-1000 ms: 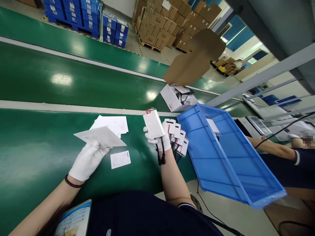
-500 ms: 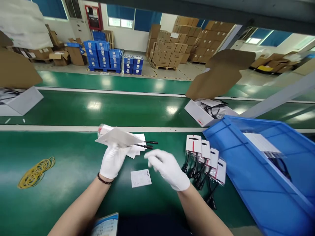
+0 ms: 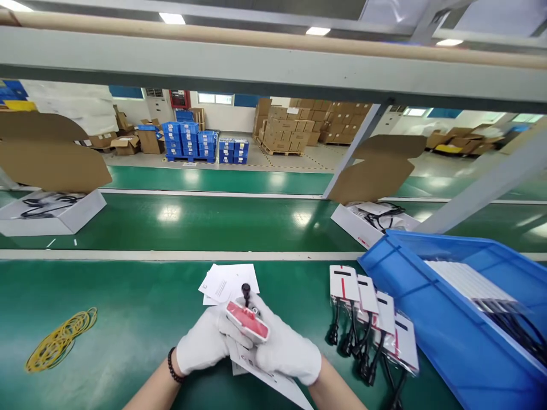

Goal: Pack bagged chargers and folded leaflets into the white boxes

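Both of my hands wear white gloves and meet over the near belt. My left hand (image 3: pixel 213 340) and my right hand (image 3: pixel 287 346) are closed around a white device with a red end (image 3: pixel 248 321). A black cable plug (image 3: pixel 246 289) sticks up behind it. A white printed sheet (image 3: pixel 277 380) slants out from under my hands; which fingers grip it is hidden. A small card (image 3: pixel 238 370) shows partly beneath. Just beyond my hands lie several white paper sheets (image 3: pixel 228 282).
Several white flat devices (image 3: pixel 344 283) with black cables lie to the right, beside a blue bin (image 3: pixel 410 296) holding more of them. Yellow rubber bands (image 3: pixel 62 341) lie at left. Open white cartons (image 3: pixel 77 219) stand on the farther belt. A grey beam (image 3: pixel 256 62) crosses above.
My right hand, apart from the device before, has come left and closed on it. The device has moved nearer and turned its red end up. The view has tilted up.
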Demonstrator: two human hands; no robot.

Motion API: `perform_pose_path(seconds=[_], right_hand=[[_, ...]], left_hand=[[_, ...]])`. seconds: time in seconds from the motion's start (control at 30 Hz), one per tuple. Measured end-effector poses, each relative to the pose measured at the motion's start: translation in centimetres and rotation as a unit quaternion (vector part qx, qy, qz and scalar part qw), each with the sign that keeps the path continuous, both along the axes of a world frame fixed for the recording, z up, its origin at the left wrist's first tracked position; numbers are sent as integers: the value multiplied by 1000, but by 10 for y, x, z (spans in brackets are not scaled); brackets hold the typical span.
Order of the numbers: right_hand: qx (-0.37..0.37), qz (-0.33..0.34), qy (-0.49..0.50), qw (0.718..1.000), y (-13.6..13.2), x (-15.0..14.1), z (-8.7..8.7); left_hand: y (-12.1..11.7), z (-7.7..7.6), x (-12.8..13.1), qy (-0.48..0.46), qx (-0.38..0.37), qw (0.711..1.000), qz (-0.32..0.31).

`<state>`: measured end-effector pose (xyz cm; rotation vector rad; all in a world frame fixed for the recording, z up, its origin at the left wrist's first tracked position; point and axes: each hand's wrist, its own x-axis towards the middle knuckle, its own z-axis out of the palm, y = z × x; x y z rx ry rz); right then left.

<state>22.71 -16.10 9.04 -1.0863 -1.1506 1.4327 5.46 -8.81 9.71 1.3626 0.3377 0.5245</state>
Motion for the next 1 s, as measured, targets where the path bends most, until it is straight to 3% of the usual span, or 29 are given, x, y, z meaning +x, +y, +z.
perform_pose_path(seconds=[0.1,0.2,0.3,0.37,0.43,0.5,0.6,0.7,0.83,1.0], right_hand=[[-26,11,92,995,2,-15,-6],[-12,-44,137,990,15,-17,-16],[-32,-154,211,965,29,7,-30],[-62,-224,277,932,34,32,-41],[-87,-239,329,909,37,53,-52],[-109,-227,388,887,39,65,-63],[-136,-226,451,853,41,68,-78],[-151,-229,455,847,43,66,-87],[-169,-238,458,840,44,64,-84],[-202,-265,463,821,40,64,-79]], left_hand=[[-4,-7,5,30,70,997,5],[0,-13,-2,96,114,986,72],[16,-16,-20,73,-31,972,222],[31,-19,-36,28,-142,930,339],[44,-26,-52,11,-181,890,418],[54,-37,-66,15,-179,869,461],[62,-55,-80,-4,-202,854,480],[68,-67,-85,-83,-253,840,472],[71,-71,-87,-176,-274,833,447],[70,-76,-85,-209,-258,846,417]])
